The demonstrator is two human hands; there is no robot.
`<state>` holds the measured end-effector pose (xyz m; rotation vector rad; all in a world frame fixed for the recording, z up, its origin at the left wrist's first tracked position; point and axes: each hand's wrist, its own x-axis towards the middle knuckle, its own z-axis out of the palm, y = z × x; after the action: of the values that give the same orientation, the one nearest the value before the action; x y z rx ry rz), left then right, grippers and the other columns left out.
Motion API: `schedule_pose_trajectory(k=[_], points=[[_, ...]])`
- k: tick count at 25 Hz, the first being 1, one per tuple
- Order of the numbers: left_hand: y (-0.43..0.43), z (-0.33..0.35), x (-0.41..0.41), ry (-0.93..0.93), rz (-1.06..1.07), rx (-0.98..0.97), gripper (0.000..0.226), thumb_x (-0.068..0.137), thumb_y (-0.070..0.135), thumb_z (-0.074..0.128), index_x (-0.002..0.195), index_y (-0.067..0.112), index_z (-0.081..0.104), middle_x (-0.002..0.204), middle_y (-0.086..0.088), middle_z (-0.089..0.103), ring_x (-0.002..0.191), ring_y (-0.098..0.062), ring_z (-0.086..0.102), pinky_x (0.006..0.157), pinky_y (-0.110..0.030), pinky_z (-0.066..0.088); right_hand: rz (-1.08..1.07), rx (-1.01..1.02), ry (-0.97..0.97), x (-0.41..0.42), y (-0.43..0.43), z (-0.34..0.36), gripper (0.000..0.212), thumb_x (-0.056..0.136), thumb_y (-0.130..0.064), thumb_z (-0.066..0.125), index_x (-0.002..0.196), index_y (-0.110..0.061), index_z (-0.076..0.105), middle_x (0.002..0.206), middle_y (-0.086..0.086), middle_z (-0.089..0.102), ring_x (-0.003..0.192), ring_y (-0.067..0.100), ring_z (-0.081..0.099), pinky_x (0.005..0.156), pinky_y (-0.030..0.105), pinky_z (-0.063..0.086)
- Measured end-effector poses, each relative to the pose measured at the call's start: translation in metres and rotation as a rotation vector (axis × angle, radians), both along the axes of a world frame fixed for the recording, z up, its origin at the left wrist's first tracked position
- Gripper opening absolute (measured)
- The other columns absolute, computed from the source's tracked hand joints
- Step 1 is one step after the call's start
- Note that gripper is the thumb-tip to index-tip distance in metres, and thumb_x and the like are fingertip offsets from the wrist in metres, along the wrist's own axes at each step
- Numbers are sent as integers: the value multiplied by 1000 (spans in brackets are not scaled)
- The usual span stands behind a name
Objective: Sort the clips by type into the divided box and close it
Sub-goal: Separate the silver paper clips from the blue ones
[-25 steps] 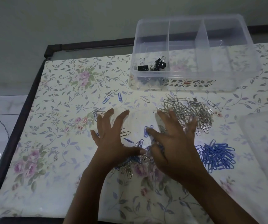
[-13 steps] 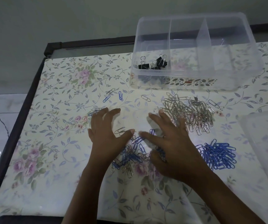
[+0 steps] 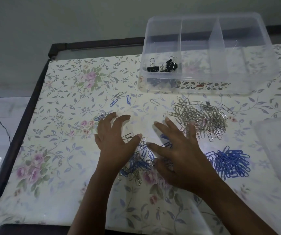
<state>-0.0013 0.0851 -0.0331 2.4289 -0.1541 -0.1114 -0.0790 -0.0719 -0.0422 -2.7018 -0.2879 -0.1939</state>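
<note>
The desk [image 3: 68, 92] has a cream cover patterned with pink roses and grey-blue leafy vines, edged by a dark brown frame [image 3: 16, 138]. The divided box [image 3: 255, 65] is clear; its binder clips [image 3: 163, 67] are black with silver handles. 1 heap holds silver paper clips [image 3: 202, 117], 1 holds blue paper clips [image 3: 229, 163], and the mixed heap [image 3: 136, 167] shows both colours.

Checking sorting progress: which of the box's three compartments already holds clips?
The left compartment: black binder clips lie in it; the middle compartment and right compartment show none.

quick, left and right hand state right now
Left hand: open, fingers spread, holding nothing.
Right hand: open, fingers spread over the mixed clips, holding nothing.
</note>
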Motion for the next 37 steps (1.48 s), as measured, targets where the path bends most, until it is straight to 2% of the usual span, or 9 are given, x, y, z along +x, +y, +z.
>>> schedule_pose_trajectory(k=[4, 6, 11, 16, 21, 25, 29, 32, 37], points=[[-4, 2, -5, 82, -48, 62, 79, 58, 54, 72, 128, 30, 44, 146, -1, 22, 139, -20, 10, 112, -53, 9, -59, 94, 7, 2, -19, 10, 31, 70, -38, 47, 72, -25, 75, 131, 4, 54, 133, 21, 29, 112, 51, -2], [-7, -1, -6, 97, -53, 107, 83, 62, 44, 78, 133, 32, 37, 149, 1, 14, 141, -19, 3, 113, -52, 3, -89, 147, -16, 2, -26, 13, 30, 69, -35, 48, 70, -23, 75, 127, 2, 58, 132, 18, 30, 112, 52, -2], [-12, -5, -6, -6, -49, 79, 83, 65, 50, 74, 135, 28, 36, 146, -2, 24, 140, -25, 10, 110, -57, 10, -184, 78, 46, 3, -25, 3, 47, 72, -32, 39, 105, -20, 70, 139, 11, 46, 135, 30, 31, 105, 61, -1], [-21, -9, -12, -82, -147, 53, 72, 67, 64, 52, 130, 30, 42, 142, -2, 33, 140, -26, 12, 108, -61, 14, -60, 127, 81, -2, -38, 11, 29, 66, -24, 52, 84, -28, 75, 140, 3, 43, 136, 22, 23, 104, 63, 1], [-27, -12, -15, -128, -206, 0, 54, 77, 57, 39, 123, 29, 48, 137, -3, 43, 139, -28, 20, 106, -63, 19, -117, 89, 80, -4, -48, 11, 43, 66, -24, 45, 100, -26, 72, 140, 10, 44, 137, 30, 23, 101, 67, 7], [-29, -10, -19, -72, -270, -16, 60, 80, 57, 40, 133, 27, 43, 146, 7, 35, 138, -7, 5, 112, -53, 9, -13, 82, 156, -12, -54, 14, 31, 62, -28, 54, 85, -31, 75, 135, 3, 48, 134, 31, 23, 98, 70, 11], [-30, -16, -18, -102, -374, -42, 62, 79, 53, 39, 135, 29, 37, 144, 2, 39, 138, -12, 12, 112, -50, 16, -296, 229, 62, -6, -69, 21, 46, 75, -30, 44, 112, -14, 66, 136, 4, 48, 130, 28, 39, 106, 52, 23], [-28, -21, -12, -236, -358, -50, 53, 80, 40, 48, 127, 16, 47, 130, -6, 53, 129, -27, 40, 107, -53, 30, -565, 269, 169, 1, -68, 16, 55, 87, -25, 53, 138, -10, 40, 149, 12, 28, 137, 27, 26, 109, 38, 24], [-24, -15, -7, -279, -292, -93, 50, 78, 34, 50, 119, 6, 54, 120, -7, 56, 114, -22, 48, 102, -30, 32, -407, 301, 246, 10, -45, 7, 67, 87, -39, 43, 145, -13, 22, 155, 3, 10, 142, 17, 7, 112, 28, 10]])
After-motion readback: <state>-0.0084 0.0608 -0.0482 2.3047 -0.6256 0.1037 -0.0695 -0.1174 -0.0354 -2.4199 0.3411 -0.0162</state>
